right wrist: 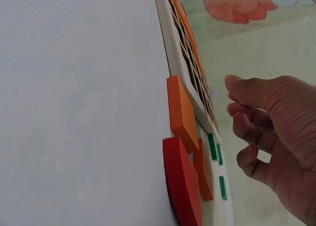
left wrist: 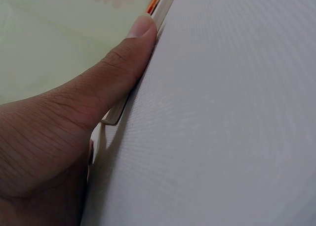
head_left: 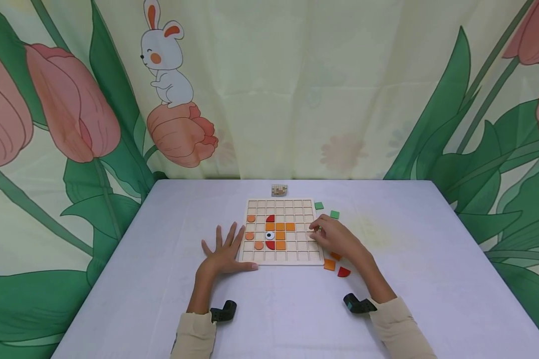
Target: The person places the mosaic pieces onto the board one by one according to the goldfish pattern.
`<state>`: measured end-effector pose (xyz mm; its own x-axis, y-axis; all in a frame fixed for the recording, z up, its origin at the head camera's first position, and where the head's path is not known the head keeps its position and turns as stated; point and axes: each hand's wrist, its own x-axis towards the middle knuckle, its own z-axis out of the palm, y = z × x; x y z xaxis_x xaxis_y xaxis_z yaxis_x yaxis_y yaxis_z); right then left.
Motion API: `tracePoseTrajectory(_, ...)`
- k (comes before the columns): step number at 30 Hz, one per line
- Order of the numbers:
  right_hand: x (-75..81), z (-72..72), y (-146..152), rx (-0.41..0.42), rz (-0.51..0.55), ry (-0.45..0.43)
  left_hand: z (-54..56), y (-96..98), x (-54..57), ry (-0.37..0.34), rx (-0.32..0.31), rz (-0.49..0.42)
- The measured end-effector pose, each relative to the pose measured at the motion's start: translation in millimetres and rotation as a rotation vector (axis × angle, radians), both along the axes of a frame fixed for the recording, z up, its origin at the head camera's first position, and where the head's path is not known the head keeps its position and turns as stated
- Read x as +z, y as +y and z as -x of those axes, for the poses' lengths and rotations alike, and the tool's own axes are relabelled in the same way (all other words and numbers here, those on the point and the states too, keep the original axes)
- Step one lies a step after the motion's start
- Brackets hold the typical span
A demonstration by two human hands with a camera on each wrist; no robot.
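A light wooden grid board [head_left: 303,254] lies on the table, with orange squares [head_left: 280,227], red quarter-round pieces [head_left: 270,218], orange discs [head_left: 258,245] and an eye piece [head_left: 270,235] in its cells. My left hand [head_left: 223,257] is spread at the board's left front corner; its thumb [left wrist: 121,63] lies along the front edge. Over the board's right edge hovers my right hand [head_left: 337,237], fingers loosely bent. A gap shows between its thumb and fingers in the right wrist view, with no piece seen there. Beneath it, a bit of green shows in the head view.
Right of the board lie green squares [head_left: 334,215], loose orange squares [head_left: 330,265] and a red quarter-round piece [right wrist: 181,184]. A small patterned block [head_left: 279,190] stands behind the board. A printed curtain [head_left: 341,89] hangs along the table's back edge.
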<state>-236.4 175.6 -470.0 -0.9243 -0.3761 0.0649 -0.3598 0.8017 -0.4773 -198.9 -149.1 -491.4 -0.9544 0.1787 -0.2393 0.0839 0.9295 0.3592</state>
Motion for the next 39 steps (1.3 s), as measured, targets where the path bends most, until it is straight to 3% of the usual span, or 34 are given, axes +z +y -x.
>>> tracePoseTrajectory(8,-1.3,-11.3,20.5,0.054,0.025,-0.027,0.5,-0.4,-2.3,0.002,-0.001,-0.002)
tracePoseTrajectory(17,-10.3,-22.4,40.2,0.024,0.034,-0.108,-0.4,-1.5,-1.6,0.001,-0.009,-0.009)
tracePoseTrajectory(39,-7.5,-25.3,56.7,0.011,-0.035,-0.109,-1.8,-0.9,-1.8,0.010,-0.007,-0.017)
